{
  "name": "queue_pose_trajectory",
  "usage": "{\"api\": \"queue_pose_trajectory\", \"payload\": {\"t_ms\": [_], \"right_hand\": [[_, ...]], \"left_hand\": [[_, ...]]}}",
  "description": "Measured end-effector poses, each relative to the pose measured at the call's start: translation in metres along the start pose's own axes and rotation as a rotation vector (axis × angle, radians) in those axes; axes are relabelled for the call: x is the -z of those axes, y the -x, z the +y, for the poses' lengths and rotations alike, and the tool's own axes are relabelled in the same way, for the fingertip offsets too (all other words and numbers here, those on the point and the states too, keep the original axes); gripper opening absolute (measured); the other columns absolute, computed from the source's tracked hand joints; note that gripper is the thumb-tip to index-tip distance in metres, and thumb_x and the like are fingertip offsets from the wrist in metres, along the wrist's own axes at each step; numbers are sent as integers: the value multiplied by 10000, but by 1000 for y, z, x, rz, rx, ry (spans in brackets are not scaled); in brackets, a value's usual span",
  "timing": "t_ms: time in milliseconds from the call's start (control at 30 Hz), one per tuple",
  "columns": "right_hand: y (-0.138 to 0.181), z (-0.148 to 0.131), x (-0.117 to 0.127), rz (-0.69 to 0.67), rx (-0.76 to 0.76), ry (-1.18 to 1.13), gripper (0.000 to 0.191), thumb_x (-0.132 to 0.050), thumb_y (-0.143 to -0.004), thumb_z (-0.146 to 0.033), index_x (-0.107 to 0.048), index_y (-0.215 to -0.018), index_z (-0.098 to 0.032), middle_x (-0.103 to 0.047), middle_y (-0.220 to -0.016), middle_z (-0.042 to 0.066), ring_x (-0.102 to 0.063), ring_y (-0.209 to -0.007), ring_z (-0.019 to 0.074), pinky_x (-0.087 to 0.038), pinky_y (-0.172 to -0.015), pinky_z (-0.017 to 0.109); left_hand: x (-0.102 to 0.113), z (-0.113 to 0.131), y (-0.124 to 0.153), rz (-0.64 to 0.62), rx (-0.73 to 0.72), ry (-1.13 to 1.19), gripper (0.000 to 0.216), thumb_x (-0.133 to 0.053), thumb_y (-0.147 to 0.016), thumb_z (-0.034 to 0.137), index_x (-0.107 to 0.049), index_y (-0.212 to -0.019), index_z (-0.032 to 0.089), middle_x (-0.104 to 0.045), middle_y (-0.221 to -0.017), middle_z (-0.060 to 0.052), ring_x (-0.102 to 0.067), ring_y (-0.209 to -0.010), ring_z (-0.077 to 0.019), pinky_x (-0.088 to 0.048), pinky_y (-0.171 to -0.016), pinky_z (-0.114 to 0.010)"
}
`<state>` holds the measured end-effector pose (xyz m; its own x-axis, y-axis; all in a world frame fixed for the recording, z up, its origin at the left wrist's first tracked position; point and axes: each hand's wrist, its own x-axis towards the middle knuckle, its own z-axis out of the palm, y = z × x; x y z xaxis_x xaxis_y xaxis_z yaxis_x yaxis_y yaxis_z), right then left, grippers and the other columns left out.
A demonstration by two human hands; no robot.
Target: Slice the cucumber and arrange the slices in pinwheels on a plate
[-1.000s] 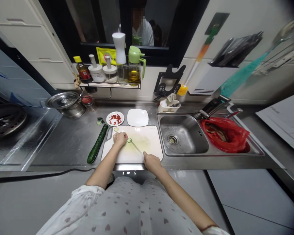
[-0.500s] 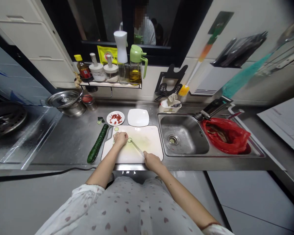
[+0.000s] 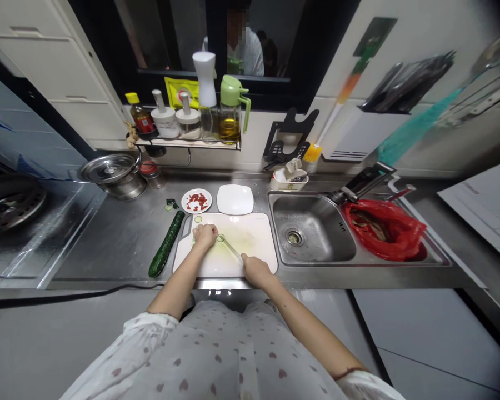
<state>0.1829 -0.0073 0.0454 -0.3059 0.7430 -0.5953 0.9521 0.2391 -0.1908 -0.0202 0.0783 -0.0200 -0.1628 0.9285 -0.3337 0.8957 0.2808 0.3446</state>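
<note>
My left hand (image 3: 205, 235) is curled down on the left part of a white cutting board (image 3: 254, 266). Beneath it a little pale green shows, a cucumber piece mostly covered by the fingers. In my right hand (image 3: 256, 270) is the handle of a knife (image 3: 232, 250), its blade slanting left across the board. A round cucumber slice (image 3: 220, 238) sits at the blade's far end, close to my left fingers. Another slice (image 3: 198, 219) lies at the board's upper left corner. Left of the board rests a long dark green cucumber (image 3: 166, 244).
Behind the board stand a plate of chopped red pieces (image 3: 196, 201) and a white plate (image 3: 235, 200). A sink (image 3: 312, 228) is on the right, with a red plastic bag (image 3: 385, 230) beside it. A lidded pot (image 3: 112, 175) and a rack of bottles (image 3: 187, 143) are at the back left.
My right hand and the knife have shifted slightly left and up. My left hand stays nearly where it was, with the slice still at the blade's end.
</note>
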Motion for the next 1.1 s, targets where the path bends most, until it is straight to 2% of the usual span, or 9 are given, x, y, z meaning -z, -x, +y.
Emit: {"api": "queue_pose_trajectory", "payload": {"t_ms": [267, 500, 867, 1100], "right_hand": [[-5, -1, -3, 24, 9, -1, 374, -356, -872, -91, -497, -1214, -151, -674, -1051, 177, -653, -995, 269, -464, -740, 336], [-8, 0, -4, 39, 10, 2, 368, -361, -873, -85, -504, -1204, -159, -677, -1029, 168, -656, -997, 258, -466, -756, 331], [-5, -3, 25, -2, 31, 96, 378, -378, -889, -68, -528, -1223, -160, -668, -1108, 191, -636, -1087, 259, -478, -829, 363], [-8, -3, 35, 0, 38, 186, 404, -352, -902, -56, -545, -1240, -163, -677, -1118, 185, -644, -1084, 254, -485, -832, 364]], "left_hand": [[-1, 0, 0, -3, 13, 3, 141, -569, -810, 299, -702, -832, 261, -725, -1010, -53, -516, -1119, -283, -315, -935, -425], [-1, -1, 0, 1, 15, 7, 155, -554, -796, 274, -706, -830, 270, -729, -991, -39, -517, -1119, -270, -325, -931, -408], [-1, -2, 0, -6, 7, 12, 143, -558, -794, 265, -698, -818, 270, -724, -996, -38, -510, -1121, -271, -313, -941, -414], [-2, -3, -1, 5, 5, 16, 157, -549, -786, 257, -704, -806, 271, -723, -997, -44, -514, -1123, -280, -317, -933, -417]]}}
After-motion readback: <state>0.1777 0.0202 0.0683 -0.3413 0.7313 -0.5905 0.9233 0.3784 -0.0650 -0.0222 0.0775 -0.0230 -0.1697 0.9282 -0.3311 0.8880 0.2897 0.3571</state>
